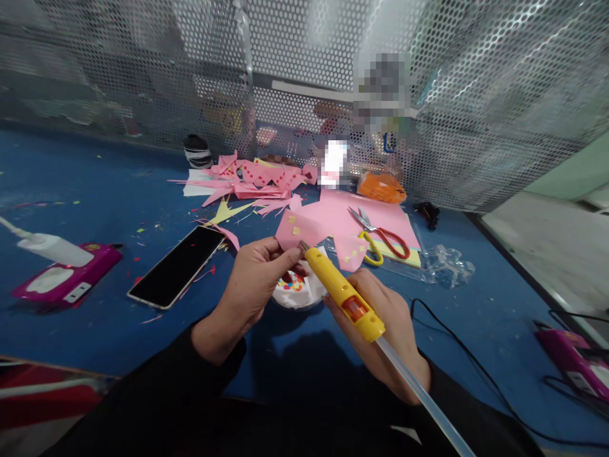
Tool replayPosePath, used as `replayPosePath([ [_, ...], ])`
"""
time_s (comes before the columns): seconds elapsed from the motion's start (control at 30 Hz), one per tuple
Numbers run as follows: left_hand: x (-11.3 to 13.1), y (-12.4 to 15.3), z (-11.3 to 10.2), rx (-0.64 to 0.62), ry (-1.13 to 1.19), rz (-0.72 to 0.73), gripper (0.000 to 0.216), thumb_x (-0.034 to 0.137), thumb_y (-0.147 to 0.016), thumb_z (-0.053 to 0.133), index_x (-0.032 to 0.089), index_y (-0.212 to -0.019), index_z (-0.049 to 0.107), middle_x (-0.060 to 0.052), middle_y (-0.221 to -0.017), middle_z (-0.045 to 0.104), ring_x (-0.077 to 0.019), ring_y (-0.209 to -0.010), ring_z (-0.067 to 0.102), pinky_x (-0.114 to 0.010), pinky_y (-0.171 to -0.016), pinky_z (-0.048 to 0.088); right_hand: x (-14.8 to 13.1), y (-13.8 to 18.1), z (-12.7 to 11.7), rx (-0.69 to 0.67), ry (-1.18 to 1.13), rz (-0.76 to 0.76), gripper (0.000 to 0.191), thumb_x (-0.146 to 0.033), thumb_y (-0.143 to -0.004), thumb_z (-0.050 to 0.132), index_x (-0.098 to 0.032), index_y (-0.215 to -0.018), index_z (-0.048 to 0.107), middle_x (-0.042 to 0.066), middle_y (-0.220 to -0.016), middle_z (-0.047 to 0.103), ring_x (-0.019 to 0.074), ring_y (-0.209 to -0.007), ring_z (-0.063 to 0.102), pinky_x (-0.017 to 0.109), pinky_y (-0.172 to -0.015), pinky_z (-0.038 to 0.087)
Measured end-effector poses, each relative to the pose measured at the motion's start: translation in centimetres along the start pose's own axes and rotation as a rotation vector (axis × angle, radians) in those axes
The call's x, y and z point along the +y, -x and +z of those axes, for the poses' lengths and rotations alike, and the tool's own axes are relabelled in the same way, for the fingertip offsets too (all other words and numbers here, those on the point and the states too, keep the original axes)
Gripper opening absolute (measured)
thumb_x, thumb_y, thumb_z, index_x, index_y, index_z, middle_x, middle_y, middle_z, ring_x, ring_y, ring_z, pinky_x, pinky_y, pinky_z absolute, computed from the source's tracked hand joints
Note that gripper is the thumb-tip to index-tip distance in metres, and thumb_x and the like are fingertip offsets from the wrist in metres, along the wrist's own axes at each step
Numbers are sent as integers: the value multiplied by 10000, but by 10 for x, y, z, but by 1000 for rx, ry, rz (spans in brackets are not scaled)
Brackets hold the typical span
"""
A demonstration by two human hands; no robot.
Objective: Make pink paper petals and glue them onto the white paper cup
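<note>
My right hand (380, 317) is wrapped round a yellow hot glue gun (342, 289), with a long clear glue stick (423, 393) coming out of its back end. The gun's nozzle points toward my left hand (259, 279), whose thumb and fingers pinch a cut piece of pink paper (299, 230) with small yellow squares on it. Just beneath both hands sits a small round dish (297, 297) holding bits of coloured paper, partly hidden by my fingers. Another pink flap (349, 252) with yellow squares shows right of the nozzle; I cannot tell whether it joins the held piece.
Scissors (380, 233) with red and yellow handles lie on pink sheets (342, 206). Pink cut-outs (261, 181) are heaped at the back. Left are a phone (178, 266) and a magenta power strip (66, 276). A black cable (457, 346) runs along the right. Perforated metal mesh (304, 38) stands behind.
</note>
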State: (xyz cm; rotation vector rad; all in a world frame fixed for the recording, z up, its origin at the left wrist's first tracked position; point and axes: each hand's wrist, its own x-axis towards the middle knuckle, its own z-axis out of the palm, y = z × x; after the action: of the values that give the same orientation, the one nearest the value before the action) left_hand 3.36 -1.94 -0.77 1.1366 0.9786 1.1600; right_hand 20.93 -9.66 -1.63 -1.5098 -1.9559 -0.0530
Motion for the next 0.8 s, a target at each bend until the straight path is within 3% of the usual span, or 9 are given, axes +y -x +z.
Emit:
replayPosePath([
  [0.53, 0, 0, 1, 8, -18, 11, 122, 294, -748, 778, 176, -776, 765, -3, -632, 729, -119, -557, 654, -202, -498, 454, 1, 0, 0, 3, -9, -10, 159, -296, -930, 576, -222, -798, 526, -19, -681, 599, 125, -520, 531, 271, -508, 347],
  [0.8, 2, 0, 1, 28, -28, 24, 140, 311, -742, 790, 182, -793, 774, -6, -625, 733, -122, -560, 660, -201, -497, 453, -5, -4, -5, -5, -119, 40, 217, -347, -949, 560, -225, -775, 517, -24, -690, 593, 105, -505, 511, 245, -486, 358],
])
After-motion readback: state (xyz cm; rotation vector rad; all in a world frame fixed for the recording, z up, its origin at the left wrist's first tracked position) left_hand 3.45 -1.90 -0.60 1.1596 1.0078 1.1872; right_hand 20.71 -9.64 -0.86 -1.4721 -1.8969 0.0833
